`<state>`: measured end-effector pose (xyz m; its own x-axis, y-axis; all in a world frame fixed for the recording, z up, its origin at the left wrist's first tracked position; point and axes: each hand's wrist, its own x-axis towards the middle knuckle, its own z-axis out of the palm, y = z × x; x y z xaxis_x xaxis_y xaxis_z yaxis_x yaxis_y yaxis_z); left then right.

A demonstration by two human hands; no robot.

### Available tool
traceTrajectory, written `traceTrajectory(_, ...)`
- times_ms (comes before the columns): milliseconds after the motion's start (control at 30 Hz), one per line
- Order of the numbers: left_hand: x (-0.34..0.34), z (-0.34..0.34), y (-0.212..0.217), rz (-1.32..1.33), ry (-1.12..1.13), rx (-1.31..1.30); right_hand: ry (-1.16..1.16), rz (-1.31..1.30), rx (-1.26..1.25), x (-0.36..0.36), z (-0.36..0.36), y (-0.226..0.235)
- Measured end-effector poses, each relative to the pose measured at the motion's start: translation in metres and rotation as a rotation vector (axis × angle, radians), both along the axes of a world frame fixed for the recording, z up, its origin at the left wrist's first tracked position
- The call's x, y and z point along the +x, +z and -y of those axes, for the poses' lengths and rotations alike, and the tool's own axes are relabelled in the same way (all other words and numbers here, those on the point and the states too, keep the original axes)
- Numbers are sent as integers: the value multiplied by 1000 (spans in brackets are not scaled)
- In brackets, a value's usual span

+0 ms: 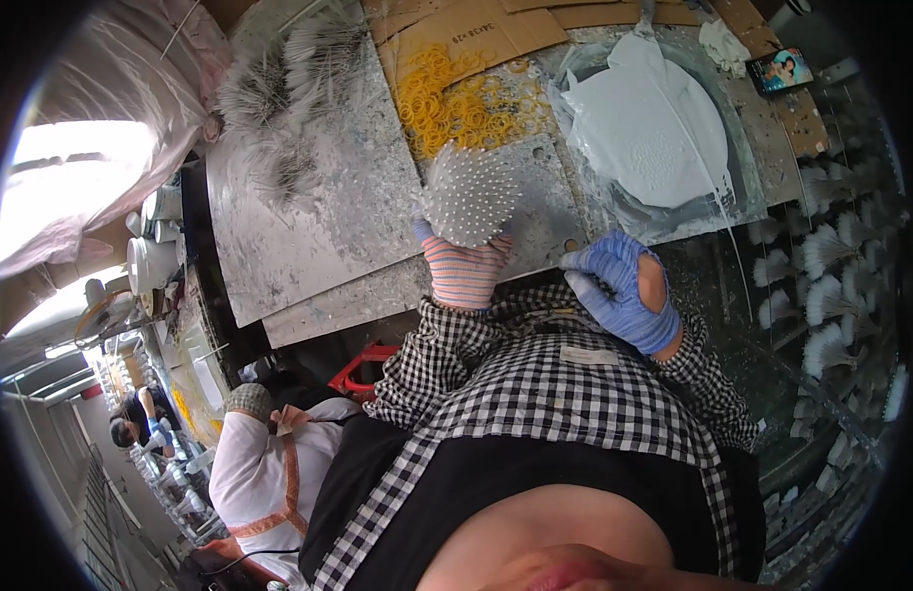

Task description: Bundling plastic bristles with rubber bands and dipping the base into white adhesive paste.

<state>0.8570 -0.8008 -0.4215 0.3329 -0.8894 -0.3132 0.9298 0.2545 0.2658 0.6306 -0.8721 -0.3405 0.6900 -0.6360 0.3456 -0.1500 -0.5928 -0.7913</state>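
My left hand point(467, 268), in a pink and orange striped glove, is closed around the lower part of a bundle of thin stems point(470, 197). The bundle fans into a dome with small white dots on its tips; its lower ends are hidden by the glove. My right hand point(624, 292), in a blue glove with bare skin showing at the back, hovers by the table's near edge. Its fingers are loosely bent, thumb and forefinger slightly apart, with nothing visible between them. Beyond the bundle lies a heap of yellow rubber bands point(446, 98).
White paste point(653, 123) spreads in a round pool at the far right. Loose grey stems point(289, 79) lie far left on the board point(299, 246). A phone point(781, 71) leans at the far right corner. White-tipped bundles point(831, 246) hang at right. A co-worker point(269, 473) sits at left.
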Motion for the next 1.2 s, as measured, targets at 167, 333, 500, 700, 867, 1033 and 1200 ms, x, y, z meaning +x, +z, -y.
traceTrajectory(167, 7, -6, -1, -529, -30, -168, -22, -3, -7, -2, 2, -4)
traceTrajectory(333, 8, -7, 4, -1055, -38, -338, -29, -5, -6, -6, 2, -9)
traceTrajectory(500, 6, -6, 17, -111, -56, -58, -54, -11, -1, -10, 2, -12)
traceTrajectory(700, 19, 2, 28, -50, -166, 82, -87, -9, 30, -14, 17, -4)
traceTrajectory(867, 16, 14, 46, 91, -337, 64, -130, 47, 97, -1, 44, 9)
traceTrajectory(1033, 11, 20, 56, 28, -397, 33, -136, 54, 250, 11, 63, 13)
traceTrajectory(1200, 12, 20, 54, -61, -446, 1, -115, -10, 326, 23, 74, 20)
